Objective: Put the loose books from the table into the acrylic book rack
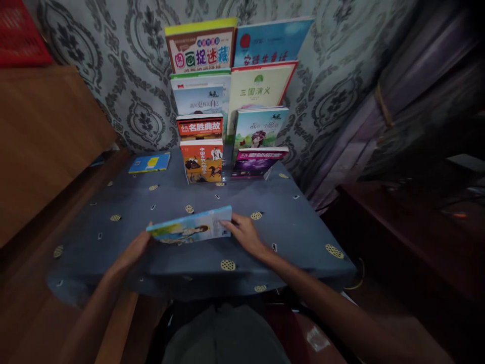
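Observation:
Between my two hands is a light blue book [191,226] with a drawn figure on its cover. It is held tilted above the front part of the cloth-covered table [242,199]. My left hand [138,245] grips the book's left end, its fingers mostly behind the book. At the right end, my right hand [244,230] pinches the book, thumb on the cover. Beyond it stands a tiered rack of upright books, with an orange book [203,161] in front at left and a purple book [257,163] in front at right.
A blue and yellow book [150,163] lies flat at the table's back left. Patterned wallpaper [146,121] rises behind the table. A wooden cabinet [45,136] stands at left, a purple curtain [352,141] hangs at right, and a dark red desk [413,232] is beside it.

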A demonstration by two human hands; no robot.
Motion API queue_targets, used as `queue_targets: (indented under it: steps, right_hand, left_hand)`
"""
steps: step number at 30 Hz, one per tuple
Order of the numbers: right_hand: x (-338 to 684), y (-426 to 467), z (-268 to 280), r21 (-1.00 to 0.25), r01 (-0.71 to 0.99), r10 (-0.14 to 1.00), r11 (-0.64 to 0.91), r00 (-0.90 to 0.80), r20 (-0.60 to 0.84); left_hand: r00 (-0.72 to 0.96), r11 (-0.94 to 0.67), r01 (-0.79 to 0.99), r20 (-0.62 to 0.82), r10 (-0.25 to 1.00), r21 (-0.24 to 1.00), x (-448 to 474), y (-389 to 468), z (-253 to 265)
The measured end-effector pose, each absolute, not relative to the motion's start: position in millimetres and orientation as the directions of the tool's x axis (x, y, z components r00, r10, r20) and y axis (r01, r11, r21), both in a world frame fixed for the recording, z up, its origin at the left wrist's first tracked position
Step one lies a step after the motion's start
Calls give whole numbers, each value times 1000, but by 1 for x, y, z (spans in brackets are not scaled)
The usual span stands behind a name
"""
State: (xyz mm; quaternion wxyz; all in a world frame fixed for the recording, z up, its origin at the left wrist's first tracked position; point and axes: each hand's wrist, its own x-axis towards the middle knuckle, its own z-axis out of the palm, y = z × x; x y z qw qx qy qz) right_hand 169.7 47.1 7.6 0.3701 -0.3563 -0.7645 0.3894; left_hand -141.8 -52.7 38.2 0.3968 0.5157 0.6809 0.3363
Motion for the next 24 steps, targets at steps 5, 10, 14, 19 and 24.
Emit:
queue_targets:
  steps: [5, 10, 14, 19, 24]
  right_hand:
    - [147, 103, -1, -936, 223, 899, 274, -406, 166]
    - [161, 129, 1, -719, 638, 947, 274, -308, 88]
    - [166, 115, 8, -446, 836, 947, 320, -271, 171]
    - [117, 81, 8, -427, 595, 731, 681, -586, 350]
    - [60, 67, -5, -452, 497, 650, 740, -702, 292]
  left_hand:
    - [-190, 295, 28, -284, 940, 955, -117, -9, 19]
    - [-171, 240, 163, -213, 962, 957, -112, 15, 10]
    - [-273, 95, 688, 134, 953, 720, -113, 20, 10]
    - [17, -148, 930, 365, 931, 335, -85, 29, 5]
    - [75, -163, 952, 322, 944, 258, -83, 40, -21]
